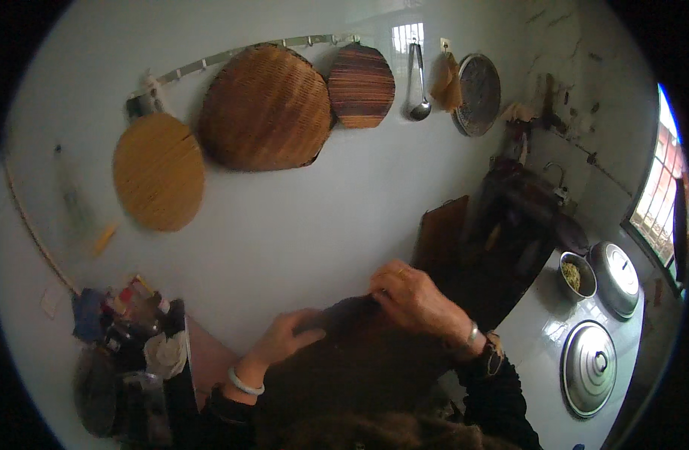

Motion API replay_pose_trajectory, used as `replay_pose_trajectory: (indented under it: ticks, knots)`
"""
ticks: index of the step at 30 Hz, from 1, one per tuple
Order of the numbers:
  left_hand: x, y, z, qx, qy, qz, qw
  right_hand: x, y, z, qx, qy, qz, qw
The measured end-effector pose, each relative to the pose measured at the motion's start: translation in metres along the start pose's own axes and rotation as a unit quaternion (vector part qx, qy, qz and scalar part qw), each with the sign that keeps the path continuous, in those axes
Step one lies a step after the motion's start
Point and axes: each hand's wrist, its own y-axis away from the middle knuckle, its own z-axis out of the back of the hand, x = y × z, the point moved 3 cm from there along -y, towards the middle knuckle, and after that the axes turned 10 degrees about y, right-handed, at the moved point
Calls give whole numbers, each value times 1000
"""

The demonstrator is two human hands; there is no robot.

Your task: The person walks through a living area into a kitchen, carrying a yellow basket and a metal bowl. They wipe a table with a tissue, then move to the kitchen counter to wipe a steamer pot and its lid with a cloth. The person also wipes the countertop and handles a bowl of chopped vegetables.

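My left hand [288, 340], with a pale bangle at the wrist, grips the near-left side of a dark item [347, 315], its fingers partly hidden behind the edge. The item looks like cloth, but shadow blurs its shape. Higher up on its right side, my right hand [415, 295] pinches the upper edge with bent fingers. This hand wears a ring and a metal bracelet. The dark item spans both hands in front of my body and merges with my dark clothing below.
Woven round trays [266, 109] hang on the wall beside a metal ladle [419, 107]. At right, a white counter [524, 337] bears metal lids [589, 368] and a bowl of greenish food [572, 275]. A cluttered stand [136, 332] is at left; a brown board [441, 228] leans on the wall.
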Motion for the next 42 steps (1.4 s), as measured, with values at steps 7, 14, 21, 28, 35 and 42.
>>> replay_pose_trajectory:
  ticks: [7,14,21,28,35,42]
  knots:
    - [-4,-160,17,45,171,-6,984,-115,-62,49,-57,95,-64,992]
    - [11,-323,15,15,59,-49,997,-272,-119,90,-107,75,-146,981]
    - [-62,-524,-1,-80,116,-175,974,-482,-191,169,-134,55,-151,978]
    - [-139,-689,24,-239,-106,-243,934,-668,-291,221,-167,19,-113,979]
    - [-182,-778,33,-301,98,-343,885,-765,-367,237,-188,32,-56,980]
    - [-180,-795,55,-336,89,-333,877,-783,-401,234,-212,67,-46,974]
